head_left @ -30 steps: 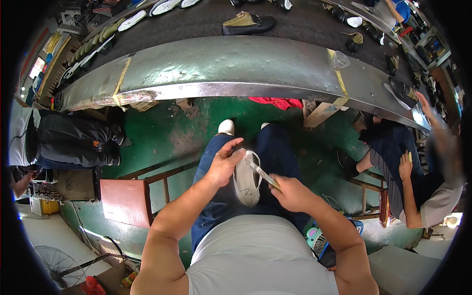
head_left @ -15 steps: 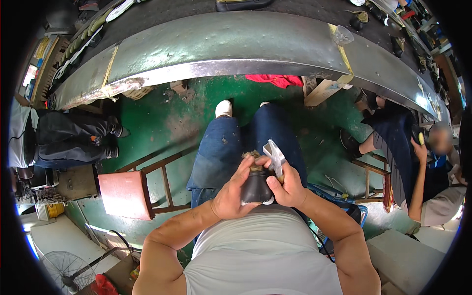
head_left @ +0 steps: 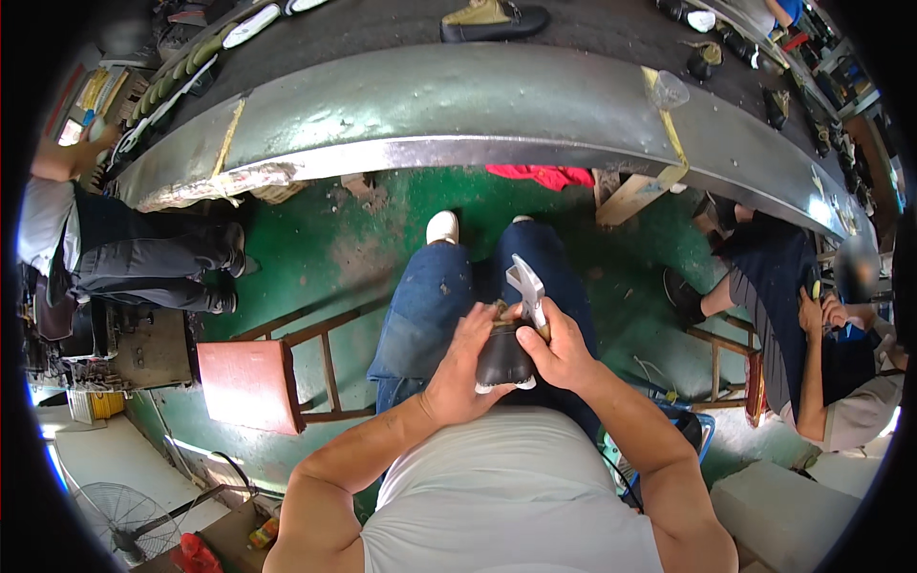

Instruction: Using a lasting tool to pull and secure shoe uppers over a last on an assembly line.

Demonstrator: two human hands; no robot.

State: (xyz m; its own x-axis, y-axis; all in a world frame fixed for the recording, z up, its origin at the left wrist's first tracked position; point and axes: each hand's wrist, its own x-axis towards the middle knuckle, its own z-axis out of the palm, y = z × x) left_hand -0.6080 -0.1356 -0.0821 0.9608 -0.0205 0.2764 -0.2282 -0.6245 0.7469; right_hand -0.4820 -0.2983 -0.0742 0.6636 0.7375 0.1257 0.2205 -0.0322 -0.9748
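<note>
A black shoe (head_left: 504, 361) with a pale edge along its bottom is held close in front of my waist, above my lap. My left hand (head_left: 457, 377) is wrapped round its left side, fingers over the top. In my right hand (head_left: 562, 351) is a hammer (head_left: 525, 285) with a silver metal head pointing away from me. Its short wooden handle is mostly covered by the fingers. The right thumb rests against the shoe's right side. Some olive-tan material shows at the shoe's far end, partly hidden by my fingers.
Ahead runs a metal-edged bench (head_left: 430, 105) whose dark top carries a black-and-olive shoe (head_left: 492, 21) and other shoes. A reddish stool (head_left: 248, 382) stands left, a fan (head_left: 124, 520) lower left. Two people (head_left: 158, 248) (head_left: 812, 315) are at either side. Red cloth (head_left: 542, 177) lies under the bench.
The hammer head has turned and now points more straight ahead. My left fingers have shifted over the shoe's top. More of the bench shoe shows; the person at right has brought both hands together.
</note>
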